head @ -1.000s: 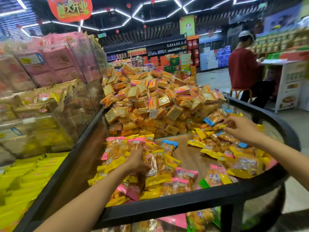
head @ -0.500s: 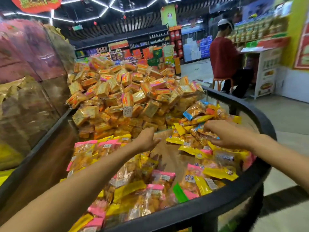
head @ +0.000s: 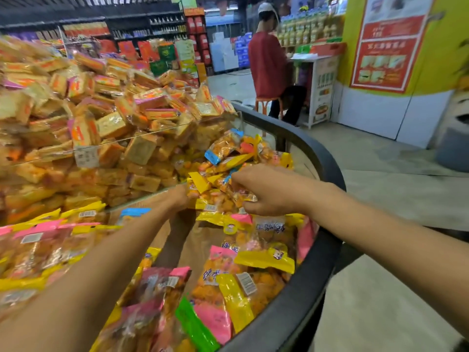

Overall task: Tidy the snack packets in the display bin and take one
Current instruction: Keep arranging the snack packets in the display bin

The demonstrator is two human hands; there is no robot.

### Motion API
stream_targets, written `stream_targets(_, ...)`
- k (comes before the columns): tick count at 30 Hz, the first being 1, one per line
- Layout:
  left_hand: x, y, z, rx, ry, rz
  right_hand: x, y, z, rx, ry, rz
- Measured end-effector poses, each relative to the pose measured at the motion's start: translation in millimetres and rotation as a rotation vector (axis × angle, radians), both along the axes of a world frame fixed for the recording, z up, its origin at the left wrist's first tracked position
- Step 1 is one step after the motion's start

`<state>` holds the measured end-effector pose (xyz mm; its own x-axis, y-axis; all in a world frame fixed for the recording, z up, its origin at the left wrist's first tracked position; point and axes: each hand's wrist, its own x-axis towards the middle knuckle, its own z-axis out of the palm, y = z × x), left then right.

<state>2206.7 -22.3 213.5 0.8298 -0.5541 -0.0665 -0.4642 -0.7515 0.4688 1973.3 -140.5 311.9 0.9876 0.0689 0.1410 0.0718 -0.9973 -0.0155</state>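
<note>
The display bin (head: 327, 158) has a curved black rim and a wooden floor. Snack packets with yellow, pink and blue ends lie in it in loose heaps. My right hand (head: 269, 191) is over the far right heap, its fingers curled down and pinching a clear packet with yellow ends (head: 218, 196). My left hand (head: 179, 196) reaches in from the lower left and touches the left edge of that same packet; its fingers are mostly hidden behind the packets. More packets (head: 253, 270) lie near the rim in front.
Behind a clear divider (head: 142, 138) rises a big pile of orange wrapped cakes (head: 106, 105). A person in a red top (head: 269, 64) sits on a stool by a white stand beyond the bin. Open floor (head: 380, 189) lies to the right of the rim.
The view swung right and closer. My left hand left the near-left packets and moved across to the far right heap, meeting my right hand, which now pinches a packet there.
</note>
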Motion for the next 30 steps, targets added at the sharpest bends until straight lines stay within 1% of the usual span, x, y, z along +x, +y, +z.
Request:
stream_targets(4, 6, 0, 1, -0.289, 0.284, 0.211, 0, 1, -1, 0.005, -0.010, 0.006)
stream_targets(6, 6, 0, 5, -0.352, 0.403, 0.297, 0, 2, -1, 0.009, -0.013, 0.005)
stream_targets(8, 6, 1, 6, -0.358, 0.464, 0.350, 0, 2, 0, 0.015, -0.012, 0.000)
stream_targets(10, 4, 4, 9, -0.320, 0.461, 0.387, -1, 2, 0, 0.028, -0.011, -0.008)
stream_targets(13, -2, 10, 12, -0.337, 0.432, 0.409, -2, 1, 1, 0.036, -0.004, -0.026)
stream_targets(16, -8, 20, 17, -0.325, 0.347, 0.376, -3, 1, 1, 0.048, 0.010, -0.055)
stream_targets(19, -20, 43, 30, -0.353, 0.202, 0.379, -3, 3, 1, 0.048, 0.004, -0.078)
stream_targets(22, -48, 69, 56, -0.427, 0.121, 0.276, -6, 5, 3, 0.053, 0.001, -0.106)
stream_targets(24, -75, 91, 75, -0.490, 0.128, 0.185, -8, 10, 5, 0.049, -0.014, -0.121)
stream_targets(26, -100, 115, 93, -0.571, 0.180, 0.119, -10, 13, 6, 0.060, -0.025, -0.131)
stream_targets(30, -136, 172, 117, -0.670, 0.253, 0.104, -13, 16, 9, 0.086, -0.057, -0.159)
